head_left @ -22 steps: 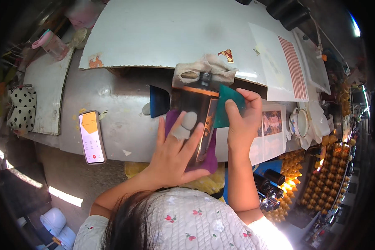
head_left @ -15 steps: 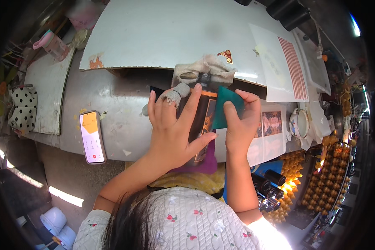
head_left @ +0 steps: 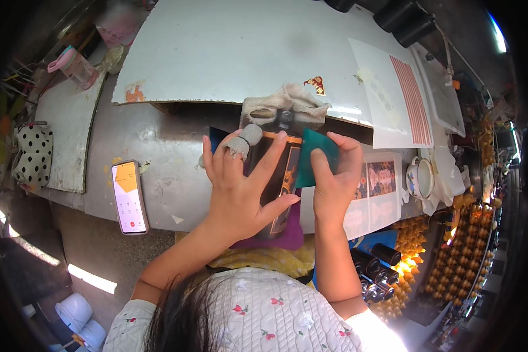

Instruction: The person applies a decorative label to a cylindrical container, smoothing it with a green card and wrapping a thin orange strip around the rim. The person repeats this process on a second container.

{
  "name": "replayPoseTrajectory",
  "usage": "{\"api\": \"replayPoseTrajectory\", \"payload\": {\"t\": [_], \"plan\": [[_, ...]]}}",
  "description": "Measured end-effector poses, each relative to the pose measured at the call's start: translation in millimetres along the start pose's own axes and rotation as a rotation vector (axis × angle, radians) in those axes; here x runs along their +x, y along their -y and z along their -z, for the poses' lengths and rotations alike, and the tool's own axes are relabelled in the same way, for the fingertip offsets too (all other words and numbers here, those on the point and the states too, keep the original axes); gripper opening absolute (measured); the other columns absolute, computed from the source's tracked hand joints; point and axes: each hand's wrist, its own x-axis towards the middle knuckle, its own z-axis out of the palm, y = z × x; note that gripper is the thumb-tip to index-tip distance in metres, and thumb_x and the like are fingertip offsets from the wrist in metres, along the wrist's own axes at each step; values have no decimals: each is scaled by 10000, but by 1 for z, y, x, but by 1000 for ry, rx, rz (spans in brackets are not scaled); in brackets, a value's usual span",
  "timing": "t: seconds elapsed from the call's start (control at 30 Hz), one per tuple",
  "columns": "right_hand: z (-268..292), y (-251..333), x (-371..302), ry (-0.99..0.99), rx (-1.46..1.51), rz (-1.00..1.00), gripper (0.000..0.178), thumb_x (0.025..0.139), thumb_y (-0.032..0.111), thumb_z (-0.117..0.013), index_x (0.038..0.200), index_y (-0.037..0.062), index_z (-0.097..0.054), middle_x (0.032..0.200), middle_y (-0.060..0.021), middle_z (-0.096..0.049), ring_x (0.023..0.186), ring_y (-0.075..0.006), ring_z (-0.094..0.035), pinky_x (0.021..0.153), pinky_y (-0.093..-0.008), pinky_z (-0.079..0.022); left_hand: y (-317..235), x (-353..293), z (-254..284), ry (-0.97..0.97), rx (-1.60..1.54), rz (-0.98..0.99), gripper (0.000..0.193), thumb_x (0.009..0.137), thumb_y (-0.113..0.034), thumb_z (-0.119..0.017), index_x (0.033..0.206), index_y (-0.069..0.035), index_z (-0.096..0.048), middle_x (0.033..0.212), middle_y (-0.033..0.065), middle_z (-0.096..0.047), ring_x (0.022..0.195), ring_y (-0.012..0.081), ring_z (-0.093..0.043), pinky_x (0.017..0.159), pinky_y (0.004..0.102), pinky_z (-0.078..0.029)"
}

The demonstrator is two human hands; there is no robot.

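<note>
Head view: left hand (head_left: 236, 190) splays open, fingers apart, over a black bottle (head_left: 277, 182) lying on purple padding (head_left: 294, 227) across the bench (head_left: 170, 152); right hand (head_left: 337, 185) keeps a pinched grip on a green scraper (head_left: 305, 167), which could scuff the label (head_left: 290, 167) should the bottle roll.

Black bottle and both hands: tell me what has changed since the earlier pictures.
The left hand has moved forward along the black bottle toward its neck end, fingers spread. The right hand still pinches the green sheet at the bottle's right side; the phone stayed put.
</note>
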Motion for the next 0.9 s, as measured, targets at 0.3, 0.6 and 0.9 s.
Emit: {"api": "replayPoseTrajectory", "payload": {"t": [0.3, 0.6, 0.9], "plan": [[0, -2, 0, -8, 11, -21, 318, 869, -55, -666, 1160, 31, -573, 1077, -26, -583, 940, -81, -541, 832, -235, -467, 2, -8, 0, 8, -49, 47, 925, 827, -686, -656, 1542, -129, -472, 1173, 181, -427, 1281, 440, -379, 1130, 673, -93], [0, -3, 1, -1, 23, -18, 313, 871, -45, -668, 1160, 29, -574, 1074, -29, -589, 940, -85, -550, 828, -237, -475, -5, 3, 6, 96, -4, -5, 821, 912, -667, -587, 1545, -157, -473, 1380, 224, -422, 1334, 430, -337, 1164, 677, -20], [0, -5, 2, 6, 40, -13, 320, 868, -46, -670, 1164, 26, -571, 1078, -32, -590, 942, -84, -549, 839, -233, -469, -4, -12, 5, 65, -64, 79, 890, 910, -698, -552, 1564, -107, -428, 1371, 238, -409, 1346, 438, -325, 1157, 683, -4]]}}
